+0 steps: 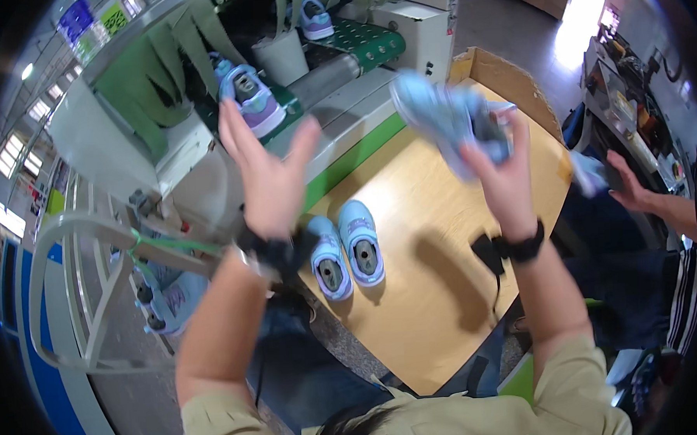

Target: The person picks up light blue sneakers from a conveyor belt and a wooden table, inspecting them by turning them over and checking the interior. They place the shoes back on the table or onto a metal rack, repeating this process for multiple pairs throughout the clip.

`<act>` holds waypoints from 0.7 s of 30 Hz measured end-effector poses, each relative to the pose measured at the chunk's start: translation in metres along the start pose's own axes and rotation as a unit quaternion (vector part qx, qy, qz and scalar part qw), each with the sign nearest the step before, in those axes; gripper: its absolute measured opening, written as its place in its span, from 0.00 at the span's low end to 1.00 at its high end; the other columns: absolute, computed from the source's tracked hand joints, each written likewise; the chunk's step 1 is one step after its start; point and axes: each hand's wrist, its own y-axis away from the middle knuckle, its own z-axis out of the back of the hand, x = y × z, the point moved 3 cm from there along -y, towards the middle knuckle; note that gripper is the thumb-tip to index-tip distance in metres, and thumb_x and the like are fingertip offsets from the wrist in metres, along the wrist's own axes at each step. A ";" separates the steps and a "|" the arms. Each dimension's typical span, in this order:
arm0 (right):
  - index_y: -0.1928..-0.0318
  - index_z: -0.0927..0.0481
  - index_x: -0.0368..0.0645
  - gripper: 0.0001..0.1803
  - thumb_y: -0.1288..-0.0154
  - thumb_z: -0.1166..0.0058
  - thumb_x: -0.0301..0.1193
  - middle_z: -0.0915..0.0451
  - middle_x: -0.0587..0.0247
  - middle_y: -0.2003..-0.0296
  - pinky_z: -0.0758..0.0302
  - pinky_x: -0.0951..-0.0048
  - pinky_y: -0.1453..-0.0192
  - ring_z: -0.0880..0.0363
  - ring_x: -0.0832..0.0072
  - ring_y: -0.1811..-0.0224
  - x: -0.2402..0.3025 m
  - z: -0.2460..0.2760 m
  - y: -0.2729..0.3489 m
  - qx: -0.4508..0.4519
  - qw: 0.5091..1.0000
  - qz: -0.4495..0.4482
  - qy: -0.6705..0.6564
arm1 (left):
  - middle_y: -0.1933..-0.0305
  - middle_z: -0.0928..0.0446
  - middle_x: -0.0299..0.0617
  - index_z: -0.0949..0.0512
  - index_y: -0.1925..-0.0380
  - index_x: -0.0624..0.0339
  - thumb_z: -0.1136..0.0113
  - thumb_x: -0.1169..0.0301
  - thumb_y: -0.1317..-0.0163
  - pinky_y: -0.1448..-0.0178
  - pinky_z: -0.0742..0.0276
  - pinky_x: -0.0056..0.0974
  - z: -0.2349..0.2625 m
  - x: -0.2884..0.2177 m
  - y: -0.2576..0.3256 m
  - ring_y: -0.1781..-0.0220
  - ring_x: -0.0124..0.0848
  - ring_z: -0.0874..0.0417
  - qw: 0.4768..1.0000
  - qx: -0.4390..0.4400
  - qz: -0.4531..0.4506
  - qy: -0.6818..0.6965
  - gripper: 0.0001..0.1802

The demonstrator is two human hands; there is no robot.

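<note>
My right hand [506, 172] grips a light blue sneaker [445, 116] by its heel end, raised over the right part of the wooden tabletop [423, 315]; it is blurred by motion. My left hand [269, 174] is empty, fingers apart, lifted close to a blue and purple sneaker [255, 105] on the green conveyor belt [368, 42]. Below, a pair of light blue sneakers stands side by side on the tabletop, a left shoe [331, 261] and a right shoe [361, 244], toes pointing away from me. Dark inserts show in their openings.
Another sneaker [316, 20] rides farther back on the belt, near hanging green strips [152, 78]. More shoes sit on a rack [169, 295] at left, behind a bent metal tube frame [92, 221]. Cardboard [541, 92] edges the table's far right. A co-worker's hand [631, 186] is at right.
</note>
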 end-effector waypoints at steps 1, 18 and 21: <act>0.33 0.38 0.42 0.36 0.35 0.31 0.30 0.27 0.56 0.41 0.25 0.65 0.35 0.24 0.68 0.39 0.020 -0.025 -0.036 0.014 0.994 -0.022 -0.109 | 0.20 0.57 0.65 0.54 0.22 0.68 0.28 0.58 0.38 0.18 0.51 0.52 0.002 -0.013 0.028 0.18 0.56 0.51 0.998 0.061 -0.025 -0.026 0.57; 0.22 0.43 0.65 0.49 0.40 0.36 0.58 0.53 0.43 0.20 0.52 0.20 0.27 0.55 0.39 0.19 -0.218 -0.022 -0.112 0.118 0.825 -0.282 0.475 | 0.26 0.33 0.54 0.40 0.23 0.53 0.25 0.39 0.55 0.27 0.47 0.66 -0.028 0.004 0.169 0.25 0.54 0.35 0.873 0.399 0.004 -0.281 0.62; 0.20 0.50 0.64 0.56 0.45 0.32 0.52 0.55 0.42 0.20 0.40 0.45 0.21 0.46 0.30 0.24 -0.282 0.059 -0.070 0.089 0.850 -0.271 0.443 | 0.27 0.32 0.52 0.40 0.24 0.57 0.23 0.41 0.57 0.28 0.44 0.61 -0.047 -0.004 0.163 0.28 0.52 0.32 0.882 0.381 -0.063 -0.269 0.63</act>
